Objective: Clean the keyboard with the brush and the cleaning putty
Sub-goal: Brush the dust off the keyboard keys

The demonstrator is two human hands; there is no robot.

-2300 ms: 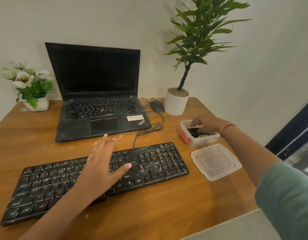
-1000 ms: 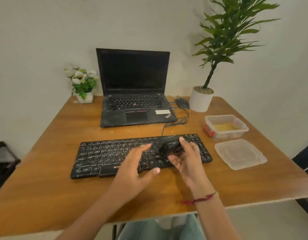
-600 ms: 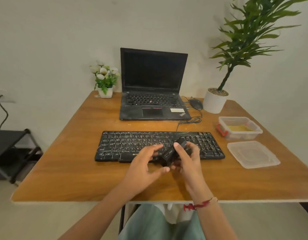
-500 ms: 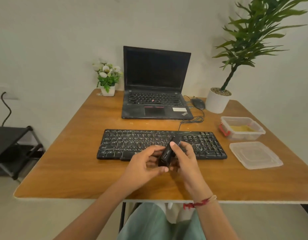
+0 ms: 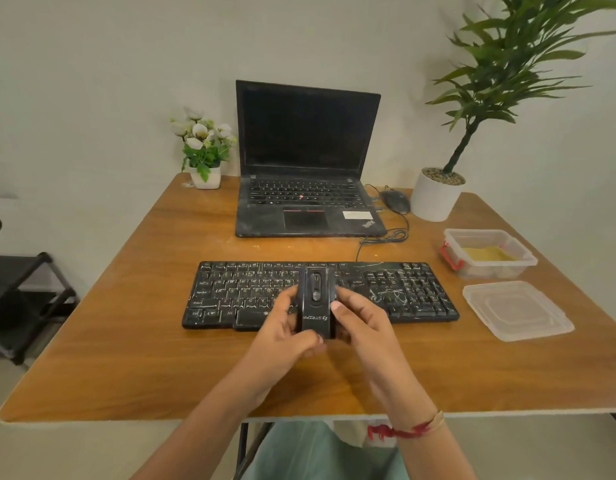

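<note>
The keyboard (image 5: 237, 289) lies on the desk (image 5: 154, 358), dusty and white-streaked; I judge cleaning has not begun. Over its front edge the left hand (image 5: 282, 329) grips the black brush (image 5: 316, 303), as does the right hand (image 5: 363, 322), fingers curled round its sides. The yellow putty (image 5: 488, 253) sits unused in its open box (image 5: 490, 271), far right.

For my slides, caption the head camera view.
Left hand and right hand hold the black brush over the keyboard; putty sits in its open tub.
</note>
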